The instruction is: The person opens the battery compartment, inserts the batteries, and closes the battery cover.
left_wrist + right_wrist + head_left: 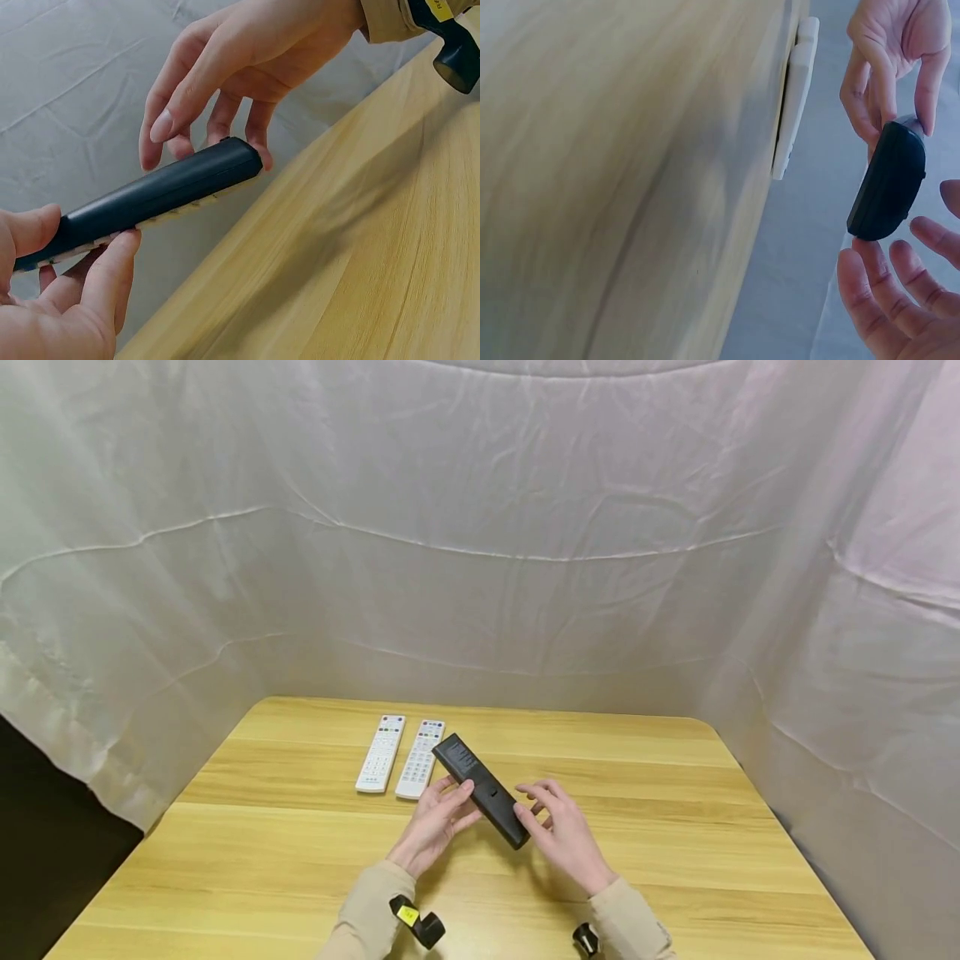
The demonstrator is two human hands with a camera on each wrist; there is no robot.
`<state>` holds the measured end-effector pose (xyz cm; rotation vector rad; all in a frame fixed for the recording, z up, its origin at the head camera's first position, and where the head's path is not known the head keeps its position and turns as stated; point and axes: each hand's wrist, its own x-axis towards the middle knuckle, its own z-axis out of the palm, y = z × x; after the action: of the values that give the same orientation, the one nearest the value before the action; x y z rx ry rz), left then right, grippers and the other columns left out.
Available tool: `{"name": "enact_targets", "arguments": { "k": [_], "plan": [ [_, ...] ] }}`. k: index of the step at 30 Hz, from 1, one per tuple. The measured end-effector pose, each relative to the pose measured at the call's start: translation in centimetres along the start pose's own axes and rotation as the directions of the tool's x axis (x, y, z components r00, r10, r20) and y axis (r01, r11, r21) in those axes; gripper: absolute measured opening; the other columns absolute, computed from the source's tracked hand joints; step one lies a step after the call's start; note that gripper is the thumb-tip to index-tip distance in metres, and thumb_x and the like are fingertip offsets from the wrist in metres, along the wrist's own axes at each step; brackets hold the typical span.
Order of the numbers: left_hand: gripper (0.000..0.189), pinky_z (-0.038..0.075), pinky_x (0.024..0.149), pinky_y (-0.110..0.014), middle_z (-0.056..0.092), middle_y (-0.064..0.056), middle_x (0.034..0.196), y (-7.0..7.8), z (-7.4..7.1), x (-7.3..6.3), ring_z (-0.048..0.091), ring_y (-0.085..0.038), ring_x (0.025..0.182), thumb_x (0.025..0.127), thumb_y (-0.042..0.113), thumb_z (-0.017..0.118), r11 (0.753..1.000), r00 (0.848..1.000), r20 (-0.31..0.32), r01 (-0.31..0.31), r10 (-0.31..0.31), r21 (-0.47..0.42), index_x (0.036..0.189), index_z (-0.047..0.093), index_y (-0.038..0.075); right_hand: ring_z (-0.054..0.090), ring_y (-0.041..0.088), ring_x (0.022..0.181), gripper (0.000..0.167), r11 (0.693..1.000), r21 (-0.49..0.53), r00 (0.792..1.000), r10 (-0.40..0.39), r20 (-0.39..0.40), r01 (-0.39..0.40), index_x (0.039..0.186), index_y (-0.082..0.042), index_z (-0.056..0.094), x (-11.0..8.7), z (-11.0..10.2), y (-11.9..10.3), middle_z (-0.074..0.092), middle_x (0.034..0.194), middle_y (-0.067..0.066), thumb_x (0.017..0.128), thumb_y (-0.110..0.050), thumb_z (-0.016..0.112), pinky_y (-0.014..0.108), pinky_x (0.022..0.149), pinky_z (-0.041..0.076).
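Note:
A black remote control (491, 793) is held up above the table, its back with a printed label and a small latch facing up in the head view. My left hand (437, 820) pinches its edges between thumb and fingers. At the near end is my right hand (561, 835), its fingers loosely bent and spread, fingertips right at the remote's edge. The left wrist view shows pale buttons along the underside of the black remote (157, 191), with the right hand (232, 67) over its end. In the right wrist view the remote (889, 180) appears end-on.
Two white remote controls, one at the left (381, 753) and one beside it (420, 760), lie button side up on the wooden table (660, 793), just beyond the left hand. A pale grey curtain (487, 610) hangs behind and along the sides.

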<state>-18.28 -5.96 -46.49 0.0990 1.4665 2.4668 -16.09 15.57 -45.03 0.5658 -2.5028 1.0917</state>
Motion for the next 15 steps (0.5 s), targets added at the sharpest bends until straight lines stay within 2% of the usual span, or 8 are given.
{"name": "enact_targets", "arguments": {
  "k": [8, 15],
  "plan": [
    [0.066, 0.054, 0.111, -0.039, 0.059, -0.019, 0.139, 0.18, -0.12, -0.11, 0.066, -0.013, 0.116, 0.101, 0.022, 0.061, 0.999, 0.999, 0.031, -0.023, 0.022, 0.037, 0.149, 0.025, -0.006, 0.065, 0.015, 0.085, 0.026, 0.999, 0.007, 0.999, 0.033, -0.012, -0.032, 0.118, -0.009, 0.071, -0.10, -0.39, 0.17, 0.067, 0.114, 0.007, 0.092, -0.013, 0.072, 0.015, 0.061, 0.055],
    [0.069, 0.058, 0.104, -0.033, 0.067, -0.011, 0.125, 0.42, -0.04, -0.07, 0.069, -0.012, 0.109, 0.101, 0.019, 0.061, 0.999, 0.999, 0.018, -0.040, 0.039, 0.022, 0.151, 0.021, -0.005, 0.066, 0.017, 0.086, 0.026, 0.999, 0.012, 0.999, 0.032, -0.015, -0.031, 0.118, -0.009, 0.071, -0.13, -0.70, 0.39, 0.067, 0.114, 0.008, 0.093, -0.012, 0.071, 0.015, 0.061, 0.055]
  ]
}}
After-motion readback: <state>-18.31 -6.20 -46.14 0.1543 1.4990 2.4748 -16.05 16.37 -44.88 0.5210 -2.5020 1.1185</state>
